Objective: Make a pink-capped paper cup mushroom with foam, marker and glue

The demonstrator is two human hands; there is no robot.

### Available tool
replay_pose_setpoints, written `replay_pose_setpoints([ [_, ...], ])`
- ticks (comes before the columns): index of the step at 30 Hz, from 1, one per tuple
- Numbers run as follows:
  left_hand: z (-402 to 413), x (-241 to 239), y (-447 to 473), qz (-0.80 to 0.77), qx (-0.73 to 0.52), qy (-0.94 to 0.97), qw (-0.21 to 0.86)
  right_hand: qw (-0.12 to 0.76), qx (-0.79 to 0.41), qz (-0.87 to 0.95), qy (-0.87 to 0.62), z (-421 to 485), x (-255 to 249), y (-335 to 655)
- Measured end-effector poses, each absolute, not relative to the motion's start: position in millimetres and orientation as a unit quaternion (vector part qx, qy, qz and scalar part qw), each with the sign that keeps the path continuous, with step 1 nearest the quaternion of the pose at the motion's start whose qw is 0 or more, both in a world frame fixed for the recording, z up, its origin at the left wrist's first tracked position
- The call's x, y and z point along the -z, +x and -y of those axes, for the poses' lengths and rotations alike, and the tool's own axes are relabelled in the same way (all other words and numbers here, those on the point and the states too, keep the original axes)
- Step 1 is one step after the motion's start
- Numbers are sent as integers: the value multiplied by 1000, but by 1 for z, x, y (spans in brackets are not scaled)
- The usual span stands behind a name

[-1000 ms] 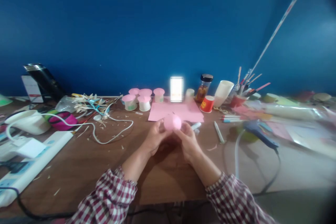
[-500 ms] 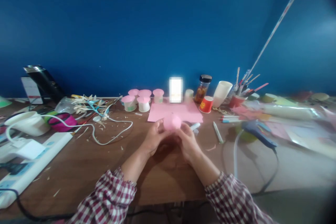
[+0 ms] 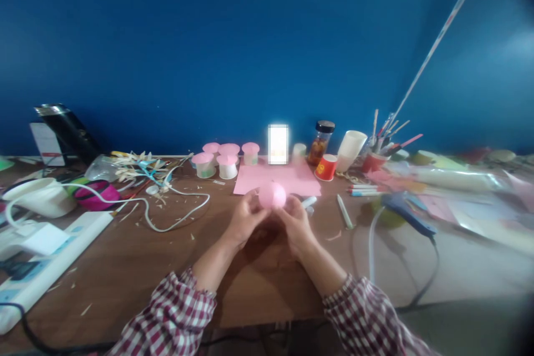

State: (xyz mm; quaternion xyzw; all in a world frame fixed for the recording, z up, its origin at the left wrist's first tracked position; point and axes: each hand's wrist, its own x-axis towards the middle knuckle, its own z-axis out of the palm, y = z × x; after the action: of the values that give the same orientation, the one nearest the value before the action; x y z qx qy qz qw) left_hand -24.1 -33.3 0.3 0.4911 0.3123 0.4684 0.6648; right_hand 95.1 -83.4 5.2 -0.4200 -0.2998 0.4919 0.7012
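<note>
We find the pink cap [image 3: 272, 195] at frame centre, pinched between left hand [image 3: 245, 217] and right hand [image 3: 295, 221]. Both grip it equally near; its axis is unclear.

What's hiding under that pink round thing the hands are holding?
Beneath the pink round piece, the left hand and right hand wrap around something. The fingers cover it, so what it is cannot be seen. Farther behind lies a pink paper sheet.

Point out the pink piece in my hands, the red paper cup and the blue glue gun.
pink piece [image 3: 272, 195], head view, middle of its rounded top.
red paper cup [image 3: 326, 167], head view, its side wall.
blue glue gun [image 3: 404, 211], head view, along its body.
</note>
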Motion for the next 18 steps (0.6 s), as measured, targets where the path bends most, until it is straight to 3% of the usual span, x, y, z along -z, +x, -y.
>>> replay_pose_setpoints([
  [18, 25, -4, -31, -293, -439, 398, 751, 675, -518, 321, -415, 83, -4, 97],
])
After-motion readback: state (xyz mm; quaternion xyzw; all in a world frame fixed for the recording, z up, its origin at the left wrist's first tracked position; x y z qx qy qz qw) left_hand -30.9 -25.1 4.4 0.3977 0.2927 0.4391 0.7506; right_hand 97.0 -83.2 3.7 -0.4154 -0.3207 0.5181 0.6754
